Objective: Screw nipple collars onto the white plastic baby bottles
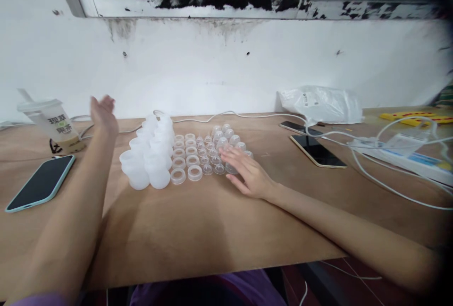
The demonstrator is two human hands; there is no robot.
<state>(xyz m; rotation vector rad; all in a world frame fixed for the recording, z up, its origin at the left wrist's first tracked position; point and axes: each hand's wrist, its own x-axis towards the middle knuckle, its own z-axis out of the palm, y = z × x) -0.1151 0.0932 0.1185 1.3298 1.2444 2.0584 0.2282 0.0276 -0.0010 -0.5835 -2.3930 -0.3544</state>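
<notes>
My left hand [105,116] is raised above the table's left part, near the drink cup, with nothing in it and its fingers partly spread. My right hand [247,172] rests over the front of the clear domed caps [228,133], fingers extended and touching them. Left of those caps stand rows of small clear nipple-shaped pieces [207,169], then two columns of translucent rings [178,176]. Farther left are two rows of frosted white bottles [159,174]. Some caps are hidden under my right hand.
A drink cup [60,126] and a phone [40,183] lie left on the brown table [170,240]. At right are a white plastic bag [320,104], two dark phones [316,150], a power strip [406,157], loose white cables and yellow items [417,118]. A wall stands behind.
</notes>
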